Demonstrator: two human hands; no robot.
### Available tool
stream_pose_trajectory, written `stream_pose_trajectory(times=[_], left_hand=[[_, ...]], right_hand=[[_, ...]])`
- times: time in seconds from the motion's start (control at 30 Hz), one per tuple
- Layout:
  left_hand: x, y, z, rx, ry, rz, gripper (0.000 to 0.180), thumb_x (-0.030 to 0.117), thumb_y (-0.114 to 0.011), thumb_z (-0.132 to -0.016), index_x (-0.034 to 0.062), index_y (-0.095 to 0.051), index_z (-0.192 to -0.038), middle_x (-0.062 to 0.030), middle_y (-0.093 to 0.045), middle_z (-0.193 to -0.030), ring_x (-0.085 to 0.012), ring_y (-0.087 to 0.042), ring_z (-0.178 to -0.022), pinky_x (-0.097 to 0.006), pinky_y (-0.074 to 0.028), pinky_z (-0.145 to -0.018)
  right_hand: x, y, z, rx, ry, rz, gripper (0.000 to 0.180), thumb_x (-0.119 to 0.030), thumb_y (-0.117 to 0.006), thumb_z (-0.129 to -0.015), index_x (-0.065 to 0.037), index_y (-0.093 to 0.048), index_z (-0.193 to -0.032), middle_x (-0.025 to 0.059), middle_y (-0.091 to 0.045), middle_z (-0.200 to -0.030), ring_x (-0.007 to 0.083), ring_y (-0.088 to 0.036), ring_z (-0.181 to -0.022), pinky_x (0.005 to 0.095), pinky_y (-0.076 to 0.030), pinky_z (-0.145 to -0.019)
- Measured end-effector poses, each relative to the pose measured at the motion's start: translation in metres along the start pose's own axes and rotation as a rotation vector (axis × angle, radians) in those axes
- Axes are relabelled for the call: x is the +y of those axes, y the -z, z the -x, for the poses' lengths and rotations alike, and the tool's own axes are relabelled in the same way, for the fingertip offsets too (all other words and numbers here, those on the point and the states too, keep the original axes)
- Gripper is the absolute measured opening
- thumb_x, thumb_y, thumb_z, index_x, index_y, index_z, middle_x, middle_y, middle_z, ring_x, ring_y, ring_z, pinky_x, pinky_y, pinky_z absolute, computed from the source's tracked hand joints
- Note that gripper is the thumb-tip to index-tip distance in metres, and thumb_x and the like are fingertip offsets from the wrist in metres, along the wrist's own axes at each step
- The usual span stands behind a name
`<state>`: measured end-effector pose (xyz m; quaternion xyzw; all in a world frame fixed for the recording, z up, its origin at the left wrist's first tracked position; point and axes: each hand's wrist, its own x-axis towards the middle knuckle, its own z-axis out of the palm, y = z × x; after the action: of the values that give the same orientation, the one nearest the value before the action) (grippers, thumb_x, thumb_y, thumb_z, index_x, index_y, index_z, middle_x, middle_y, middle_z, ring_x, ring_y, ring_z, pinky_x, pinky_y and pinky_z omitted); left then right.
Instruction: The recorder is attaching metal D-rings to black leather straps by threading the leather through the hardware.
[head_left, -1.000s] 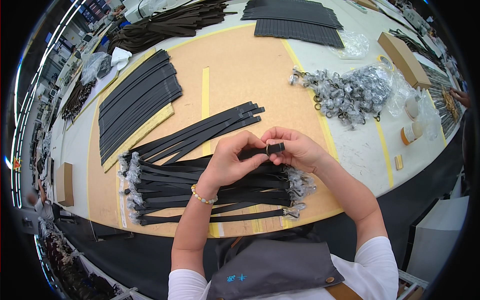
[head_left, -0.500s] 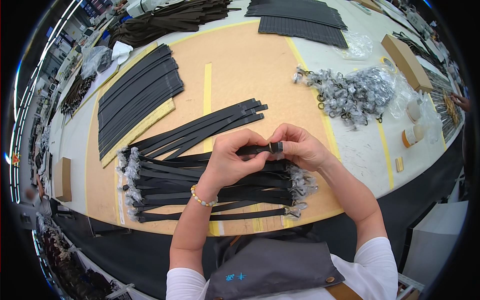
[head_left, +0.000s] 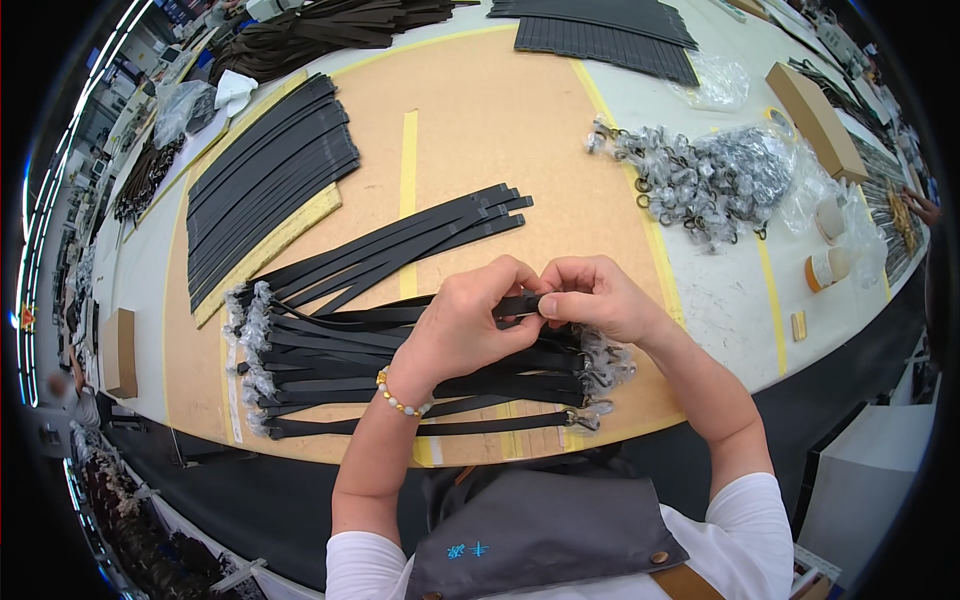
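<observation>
A black strap (head_left: 513,306) runs between my two hands, its end pinched at the fingertips. My left hand (head_left: 462,322), with a beaded bracelet at the wrist, is closed round the strap from the left. From the right, my right hand (head_left: 592,300) pinches the strap's end between thumb and forefinger, and its fingertips hide that end. Below my hands lies a row of black straps (head_left: 330,385), with plastic-wrapped metal hooks (head_left: 603,362) at their right ends and more wrapped fittings (head_left: 258,340) at their left ends. Several straps with bare ends (head_left: 440,225) lie just beyond.
A stack of flat black strips (head_left: 275,185) rests at the left by a yellow-edged board (head_left: 270,250). At the right are a pile of wrapped hooks (head_left: 700,180), a cardboard box (head_left: 815,120) and an orange-labelled container (head_left: 826,268). More dark strips (head_left: 600,40) lie at the far edge.
The metal ring and plastic visible earlier at the strap's end are now hidden by my right fingertips. My hands have drawn slightly closer together.
</observation>
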<state>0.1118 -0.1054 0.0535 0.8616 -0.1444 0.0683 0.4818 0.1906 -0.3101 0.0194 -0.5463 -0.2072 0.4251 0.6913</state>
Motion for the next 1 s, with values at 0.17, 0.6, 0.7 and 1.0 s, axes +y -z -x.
stream_pose_trajectory(times=[0.17,0.6,0.7,1.0], left_hand=[[0.003,0.01,-0.002,-0.058,0.047,-0.025,0.023,0.006,-0.079,-0.078,0.001,-0.063,-0.094,-0.0085,-0.069,-0.082,-0.0165,-0.069,-0.072,-0.027,-0.056,-0.059],[-0.001,0.008,-0.001,-0.066,0.113,0.043,0.019,0.005,-0.077,-0.079,0.0003,-0.064,-0.091,-0.0073,-0.069,-0.081,-0.013,-0.068,-0.073,-0.026,-0.054,-0.058],[-0.003,0.006,-0.002,-0.061,0.114,0.028,0.019,0.004,-0.076,-0.078,0.0004,-0.064,-0.091,-0.0078,-0.069,-0.079,-0.0134,-0.067,-0.071,-0.027,-0.054,-0.058],[-0.004,0.002,-0.001,-0.041,0.11,0.035,0.018,0.003,-0.075,-0.077,-0.0001,-0.063,-0.09,-0.0091,-0.068,-0.077,-0.0153,-0.067,-0.07,-0.028,-0.054,-0.06]], right_hand=[[-0.003,0.003,0.0,-0.005,-0.027,-0.003,0.019,-0.02,-0.074,-0.095,-0.003,-0.068,-0.098,0.0,-0.067,-0.091,0.0064,-0.061,-0.08,0.0236,-0.052,-0.074],[-0.011,0.006,0.002,-0.039,-0.096,0.022,0.029,-0.028,-0.077,-0.095,-0.002,-0.071,-0.104,0.0026,-0.071,-0.092,0.009,-0.065,-0.082,0.0252,-0.055,-0.076],[-0.008,0.004,0.002,-0.01,-0.082,0.029,0.028,-0.029,-0.077,-0.095,-0.002,-0.071,-0.103,0.0019,-0.071,-0.091,0.0078,-0.064,-0.081,0.0245,-0.054,-0.074],[-0.007,0.002,0.001,0.032,-0.087,0.056,0.028,-0.03,-0.079,-0.094,-0.004,-0.071,-0.097,-0.0002,-0.069,-0.086,0.0057,-0.061,-0.076,0.0225,-0.051,-0.069]])
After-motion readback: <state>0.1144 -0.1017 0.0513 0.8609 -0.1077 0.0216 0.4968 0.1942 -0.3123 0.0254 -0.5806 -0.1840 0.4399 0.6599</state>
